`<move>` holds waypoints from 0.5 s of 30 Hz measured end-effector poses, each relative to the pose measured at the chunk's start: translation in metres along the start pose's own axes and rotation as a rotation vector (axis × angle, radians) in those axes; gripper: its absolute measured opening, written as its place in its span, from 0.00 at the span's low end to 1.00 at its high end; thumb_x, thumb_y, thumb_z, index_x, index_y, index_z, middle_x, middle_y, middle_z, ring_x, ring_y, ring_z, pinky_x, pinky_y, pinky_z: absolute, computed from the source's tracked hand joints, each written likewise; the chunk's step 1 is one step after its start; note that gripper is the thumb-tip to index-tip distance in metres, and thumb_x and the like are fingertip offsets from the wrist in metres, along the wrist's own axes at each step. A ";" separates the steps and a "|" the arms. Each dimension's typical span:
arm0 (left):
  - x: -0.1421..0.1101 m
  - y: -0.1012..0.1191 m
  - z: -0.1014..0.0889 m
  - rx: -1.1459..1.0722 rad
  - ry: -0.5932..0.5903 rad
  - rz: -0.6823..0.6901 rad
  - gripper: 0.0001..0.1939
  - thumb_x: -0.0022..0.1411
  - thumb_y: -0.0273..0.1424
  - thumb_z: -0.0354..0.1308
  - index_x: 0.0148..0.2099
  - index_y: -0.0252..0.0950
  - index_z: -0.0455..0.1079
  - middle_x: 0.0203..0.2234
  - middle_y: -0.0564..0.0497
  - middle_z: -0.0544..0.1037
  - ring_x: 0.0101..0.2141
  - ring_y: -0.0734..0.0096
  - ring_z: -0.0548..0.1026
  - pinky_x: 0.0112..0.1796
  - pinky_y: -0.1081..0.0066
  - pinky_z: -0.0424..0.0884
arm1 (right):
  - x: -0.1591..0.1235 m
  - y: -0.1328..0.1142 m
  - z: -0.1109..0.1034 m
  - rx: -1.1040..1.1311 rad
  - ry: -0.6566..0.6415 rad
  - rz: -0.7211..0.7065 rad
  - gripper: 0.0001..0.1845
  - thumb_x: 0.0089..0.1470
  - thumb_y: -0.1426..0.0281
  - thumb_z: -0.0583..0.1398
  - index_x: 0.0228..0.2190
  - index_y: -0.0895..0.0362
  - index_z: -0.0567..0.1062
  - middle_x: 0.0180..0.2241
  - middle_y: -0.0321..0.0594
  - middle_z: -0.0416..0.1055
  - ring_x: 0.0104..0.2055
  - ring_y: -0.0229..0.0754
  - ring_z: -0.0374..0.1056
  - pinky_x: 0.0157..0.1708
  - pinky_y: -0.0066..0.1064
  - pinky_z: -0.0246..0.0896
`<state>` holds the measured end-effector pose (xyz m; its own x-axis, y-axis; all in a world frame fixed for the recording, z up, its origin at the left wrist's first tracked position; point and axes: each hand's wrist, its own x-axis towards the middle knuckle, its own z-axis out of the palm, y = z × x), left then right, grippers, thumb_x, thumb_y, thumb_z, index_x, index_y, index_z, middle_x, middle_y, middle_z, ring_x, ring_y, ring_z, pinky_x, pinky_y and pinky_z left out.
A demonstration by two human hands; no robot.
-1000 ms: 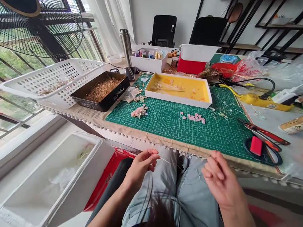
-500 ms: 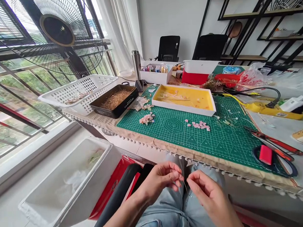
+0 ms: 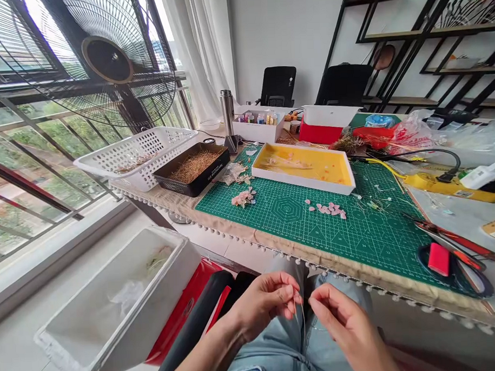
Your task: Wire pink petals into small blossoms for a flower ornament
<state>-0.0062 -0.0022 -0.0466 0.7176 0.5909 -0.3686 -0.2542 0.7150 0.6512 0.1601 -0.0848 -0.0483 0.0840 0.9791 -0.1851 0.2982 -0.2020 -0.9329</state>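
left hand: closed, pinching a thin wire | right hand: just beside it, grip unclear | close pinch steadied the wire

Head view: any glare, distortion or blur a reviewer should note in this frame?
Head view: daylight blows out the window; wide-angle distortion slants the metal shelving; the green cutting mat stays fairly sharp, while the left hand and right hand look slightly soft.

The hands pinch what looks like thin wire just below a green cutting mat.
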 end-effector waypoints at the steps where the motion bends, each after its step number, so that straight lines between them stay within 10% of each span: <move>1: 0.000 -0.001 -0.001 -0.005 -0.005 -0.001 0.22 0.45 0.38 0.74 0.35 0.28 0.72 0.26 0.49 0.76 0.22 0.82 0.70 0.25 0.80 0.64 | 0.000 -0.001 0.000 0.006 0.002 0.005 0.17 0.61 0.55 0.53 0.28 0.53 0.69 0.24 0.30 0.61 0.24 0.35 0.54 0.22 0.24 0.52; 15: 0.005 -0.008 -0.010 -0.070 -0.077 -0.043 0.20 0.46 0.36 0.74 0.35 0.28 0.72 0.25 0.49 0.76 0.21 0.83 0.70 0.23 0.83 0.66 | 0.002 -0.002 -0.006 0.010 -0.081 -0.034 0.16 0.60 0.57 0.54 0.28 0.54 0.70 0.24 0.31 0.63 0.26 0.36 0.57 0.25 0.25 0.52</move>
<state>-0.0072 -0.0019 -0.0603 0.7758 0.5306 -0.3415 -0.2648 0.7650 0.5871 0.1656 -0.0826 -0.0454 -0.0036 0.9842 -0.1771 0.2897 -0.1685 -0.9422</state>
